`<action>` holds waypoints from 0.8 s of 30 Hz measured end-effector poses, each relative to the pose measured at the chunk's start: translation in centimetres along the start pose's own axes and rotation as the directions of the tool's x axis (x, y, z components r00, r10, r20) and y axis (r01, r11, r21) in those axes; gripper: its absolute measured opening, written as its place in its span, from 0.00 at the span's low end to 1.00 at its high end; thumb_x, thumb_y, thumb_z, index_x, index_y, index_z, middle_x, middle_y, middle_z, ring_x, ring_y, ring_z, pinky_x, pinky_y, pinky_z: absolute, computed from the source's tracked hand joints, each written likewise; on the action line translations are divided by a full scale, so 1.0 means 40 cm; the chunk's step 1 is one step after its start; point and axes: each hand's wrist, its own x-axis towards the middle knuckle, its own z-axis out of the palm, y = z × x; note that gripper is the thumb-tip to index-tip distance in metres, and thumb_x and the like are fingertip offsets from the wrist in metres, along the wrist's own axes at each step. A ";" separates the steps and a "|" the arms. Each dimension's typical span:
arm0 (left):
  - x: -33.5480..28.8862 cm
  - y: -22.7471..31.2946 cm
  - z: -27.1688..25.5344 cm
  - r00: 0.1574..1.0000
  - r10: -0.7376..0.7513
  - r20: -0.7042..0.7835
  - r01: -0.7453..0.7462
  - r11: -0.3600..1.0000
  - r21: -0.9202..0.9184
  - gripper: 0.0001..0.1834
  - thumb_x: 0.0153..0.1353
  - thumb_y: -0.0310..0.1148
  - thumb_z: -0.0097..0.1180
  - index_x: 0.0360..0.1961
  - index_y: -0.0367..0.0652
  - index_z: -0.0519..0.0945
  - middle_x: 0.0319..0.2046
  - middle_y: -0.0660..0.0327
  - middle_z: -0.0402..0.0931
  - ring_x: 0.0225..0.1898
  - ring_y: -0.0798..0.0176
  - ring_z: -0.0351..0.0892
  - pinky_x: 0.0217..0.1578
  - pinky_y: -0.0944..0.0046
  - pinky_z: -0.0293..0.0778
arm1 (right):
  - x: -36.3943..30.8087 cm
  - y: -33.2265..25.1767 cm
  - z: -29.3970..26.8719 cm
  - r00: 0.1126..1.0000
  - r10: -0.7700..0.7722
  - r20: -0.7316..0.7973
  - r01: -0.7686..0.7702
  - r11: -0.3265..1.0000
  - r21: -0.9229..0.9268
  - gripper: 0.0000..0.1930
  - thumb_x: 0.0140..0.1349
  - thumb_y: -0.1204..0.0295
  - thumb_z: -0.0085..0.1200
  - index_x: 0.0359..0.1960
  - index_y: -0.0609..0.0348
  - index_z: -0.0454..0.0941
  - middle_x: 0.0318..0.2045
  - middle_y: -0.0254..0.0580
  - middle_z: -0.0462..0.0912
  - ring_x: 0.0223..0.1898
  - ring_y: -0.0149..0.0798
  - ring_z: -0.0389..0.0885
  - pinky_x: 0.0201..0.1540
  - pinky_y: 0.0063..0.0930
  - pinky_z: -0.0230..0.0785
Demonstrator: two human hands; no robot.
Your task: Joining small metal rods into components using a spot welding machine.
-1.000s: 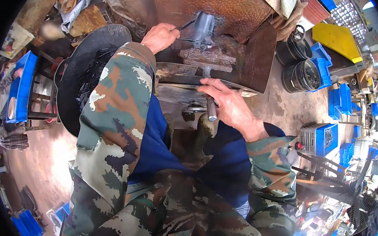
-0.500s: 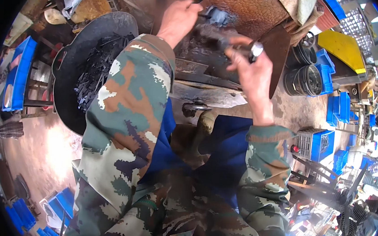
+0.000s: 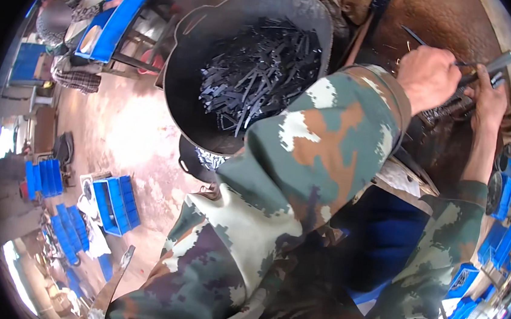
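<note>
At the upper right, my left hand (image 3: 429, 79) is closed in a fist over the dark work surface. A thin dark metal strip (image 3: 413, 36) sticks out from its far left side. Close beside it, my right hand (image 3: 489, 102) is wrapped round a grey metal tool with a bar-like end (image 3: 498, 61); its kind does not show clearly. The two hands almost meet, and the fingers are partly hidden. To the left of my left arm stands a large black pan (image 3: 184, 83) holding a heap of dark flat metal strips (image 3: 257, 68).
Under the big pan's near edge sits a smaller dark pan (image 3: 190, 161) with shiny pieces. Blue trays (image 3: 115, 205) stand on the floor at left. Another person (image 3: 58, 21) is by a blue tray (image 3: 113, 19) at far left. A brown dented sheet (image 3: 455, 25) rises behind my hands.
The view has swung left, so the pan now sits nearer the middle and my hands at the upper right. My right hand has come closer to my left.
</note>
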 end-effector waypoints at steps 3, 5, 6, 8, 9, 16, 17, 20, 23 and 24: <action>0.005 -0.003 0.006 1.000 0.017 0.019 -0.016 1.000 -0.025 0.13 0.58 0.38 0.54 0.32 0.38 0.82 0.30 0.43 0.81 0.38 0.37 0.80 0.42 0.45 0.76 | 0.009 0.017 -0.011 0.998 -0.049 0.038 0.049 0.999 0.012 0.14 0.66 0.67 0.60 0.49 0.60 0.78 0.28 0.25 0.74 0.23 0.21 0.69 0.23 0.19 0.70; 0.006 -0.005 0.007 0.999 0.032 0.007 -0.031 0.999 -0.042 0.13 0.58 0.37 0.54 0.32 0.38 0.82 0.29 0.42 0.80 0.37 0.36 0.80 0.41 0.45 0.76 | 0.017 0.024 -0.015 0.997 -0.063 0.051 0.062 0.998 0.023 0.14 0.66 0.66 0.59 0.49 0.61 0.78 0.27 0.25 0.74 0.23 0.21 0.68 0.23 0.19 0.70; 0.004 -0.005 0.007 0.999 0.028 0.023 -0.027 0.999 -0.046 0.13 0.58 0.37 0.54 0.32 0.37 0.82 0.28 0.42 0.80 0.36 0.36 0.80 0.40 0.45 0.76 | 0.021 0.025 -0.017 0.996 -0.065 0.060 0.065 0.998 0.013 0.14 0.66 0.66 0.59 0.48 0.61 0.79 0.27 0.26 0.74 0.24 0.21 0.68 0.23 0.19 0.71; 0.001 -0.002 0.004 0.998 0.059 0.003 -0.059 0.997 -0.046 0.12 0.58 0.36 0.54 0.32 0.37 0.82 0.26 0.42 0.80 0.35 0.35 0.79 0.39 0.45 0.76 | 0.027 0.025 -0.021 0.995 -0.067 0.069 0.067 0.998 0.007 0.14 0.67 0.66 0.59 0.48 0.61 0.79 0.27 0.26 0.73 0.24 0.21 0.68 0.24 0.19 0.71; 0.001 0.000 0.002 0.999 0.053 0.005 -0.052 0.996 -0.070 0.13 0.58 0.37 0.55 0.33 0.37 0.82 0.25 0.42 0.79 0.34 0.36 0.80 0.39 0.45 0.76 | 0.031 0.023 -0.021 0.996 -0.053 0.077 0.055 0.998 -0.025 0.14 0.67 0.66 0.59 0.49 0.61 0.78 0.29 0.27 0.76 0.24 0.21 0.69 0.24 0.19 0.70; 0.051 -0.045 -0.163 0.965 0.150 0.213 -0.141 0.988 -0.057 0.19 0.59 0.44 0.49 0.28 0.39 0.83 0.29 0.42 0.80 0.34 0.40 0.80 0.41 0.52 0.78 | 0.024 0.014 -0.018 0.994 -0.052 0.097 0.058 0.997 -0.056 0.19 0.66 0.62 0.60 0.53 0.59 0.75 0.40 0.33 0.84 0.24 0.19 0.70 0.23 0.14 0.64; 0.064 -0.067 -0.219 0.959 0.211 0.190 -0.256 0.932 0.256 0.20 0.59 0.45 0.50 0.30 0.38 0.83 0.30 0.44 0.80 0.35 0.44 0.81 0.41 0.54 0.77 | 0.025 0.014 -0.018 0.994 -0.043 0.097 0.048 0.997 -0.054 0.19 0.66 0.62 0.60 0.53 0.58 0.75 0.40 0.32 0.84 0.25 0.19 0.70 0.24 0.13 0.63; 0.050 -0.160 -0.454 0.968 -0.154 0.197 0.091 0.951 0.295 0.15 0.63 0.37 0.55 0.35 0.31 0.80 0.23 0.57 0.76 0.26 0.66 0.72 0.30 0.62 0.69 | 0.030 0.017 -0.019 0.993 -0.030 0.116 0.035 0.998 -0.045 0.19 0.66 0.63 0.60 0.54 0.58 0.75 0.40 0.32 0.84 0.26 0.18 0.70 0.24 0.14 0.64; 0.011 -0.308 -0.645 0.976 -0.200 0.083 0.131 0.849 0.512 0.20 0.61 0.45 0.60 0.39 0.34 0.84 0.27 0.58 0.81 0.33 0.71 0.74 0.39 0.66 0.72 | 0.031 0.027 -0.021 0.993 -0.066 0.099 0.071 0.997 -0.042 0.19 0.65 0.61 0.60 0.53 0.57 0.76 0.39 0.31 0.85 0.25 0.17 0.69 0.24 0.14 0.63; -0.004 -0.357 -0.696 0.972 -0.229 0.044 0.147 0.749 0.646 0.22 0.60 0.47 0.60 0.39 0.34 0.84 0.27 0.58 0.80 0.32 0.70 0.74 0.39 0.65 0.72 | 0.033 0.029 -0.020 0.989 -0.103 0.105 0.111 0.991 -0.070 0.19 0.65 0.61 0.60 0.52 0.57 0.76 0.39 0.30 0.85 0.24 0.17 0.68 0.24 0.13 0.63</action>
